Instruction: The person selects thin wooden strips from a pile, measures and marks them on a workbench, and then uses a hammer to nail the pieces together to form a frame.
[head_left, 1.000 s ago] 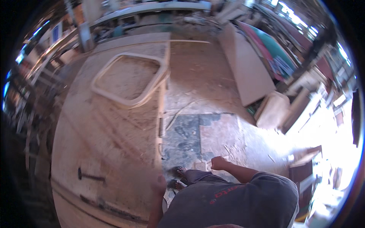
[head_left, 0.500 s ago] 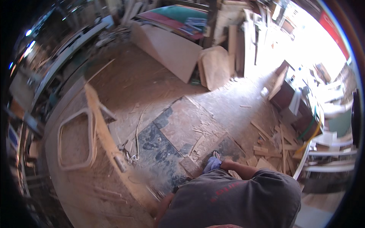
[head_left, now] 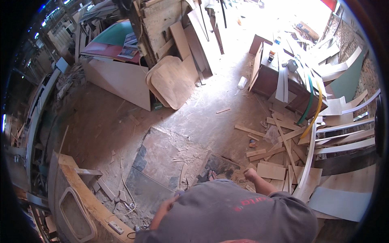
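My right hand [head_left: 250, 175] is held out in front of my right side, fingers curled into a loose fist. Nothing shows sticking out of it. It is above the floor, beside scattered wood offcuts [head_left: 271, 170]. Low on my left side, my left hand [head_left: 173, 200] is partly covered by my grey shirt [head_left: 227, 210], and its fingers are hidden. My sandalled foot [head_left: 212, 175] shows on the dusty floor beyond my shirt.
A workbench with a wooden edge [head_left: 77, 178] stands at left, bearing a rounded frame [head_left: 79, 214] and a power strip [head_left: 116, 227]. Rounded boards [head_left: 172, 83] lean ahead. At right are a brown cabinet [head_left: 263, 71], curved strips [head_left: 318, 109] and a pale blue sheet [head_left: 342, 202].
My view has turned to the right, so the bench and leaning boards sit farther left. My right hand has come into sight as a loose fist. My left forearm shows more.
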Demonstrator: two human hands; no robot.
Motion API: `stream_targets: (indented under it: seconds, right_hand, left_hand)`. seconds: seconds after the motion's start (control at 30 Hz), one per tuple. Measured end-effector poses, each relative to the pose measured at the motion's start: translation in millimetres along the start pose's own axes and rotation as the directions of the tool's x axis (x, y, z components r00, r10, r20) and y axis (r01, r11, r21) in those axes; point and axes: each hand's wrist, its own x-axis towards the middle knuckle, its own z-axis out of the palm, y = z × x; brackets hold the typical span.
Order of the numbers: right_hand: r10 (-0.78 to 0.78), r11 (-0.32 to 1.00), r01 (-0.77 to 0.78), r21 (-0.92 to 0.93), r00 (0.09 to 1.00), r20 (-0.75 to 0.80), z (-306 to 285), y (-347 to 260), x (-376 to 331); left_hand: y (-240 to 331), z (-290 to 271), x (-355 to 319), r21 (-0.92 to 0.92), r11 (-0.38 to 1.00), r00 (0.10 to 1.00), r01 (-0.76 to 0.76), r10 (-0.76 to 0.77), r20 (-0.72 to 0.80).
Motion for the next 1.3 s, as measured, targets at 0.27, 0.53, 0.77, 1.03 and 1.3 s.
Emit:
stream_targets:
  seconds: [0.27, 0.53, 0.77, 1.03, 1.3]
  right_hand:
    - [0.214, 0.911, -0.162, 0.38, 0.972, -0.096, -48.7, -36.5, 72.8]
    - [0.18, 0.91, -0.107, 0.4, 0.972, -0.15, -64.3, -93.7, 101.1]
    - [0.549, 0.506, -0.267, 0.82, 0.833, -0.068, -110.8, -148.6, 99.9]
    - [0.565, 0.638, -0.488, 0.595, 0.822, 0.069, -156.3, -193.1, 145.2]
    - [0.52, 0.787, -0.407, 0.464, 0.842, -0.145, -308.8, -135.9, 347.2]
  left_hand:
    - [254.1, 68.8, 34.2, 0.641, 0.766, 0.996, -0.049, 0.082, -0.022]
    - [469.3, 148.0, -0.5, 0.845, 0.533, 0.964, 0.026, 0.209, -0.162]
    - [697.6, 144.0, 6.5, 0.993, -0.039, 0.762, 0.108, 0.644, -0.057]
    - [861.0, 238.2, 50.1, 0.934, 0.252, 0.658, -0.251, 0.753, -0.026]
    - [877.5, 361.5, 73.4, 0.961, 0.177, 0.778, -0.211, 0.626, 0.055]
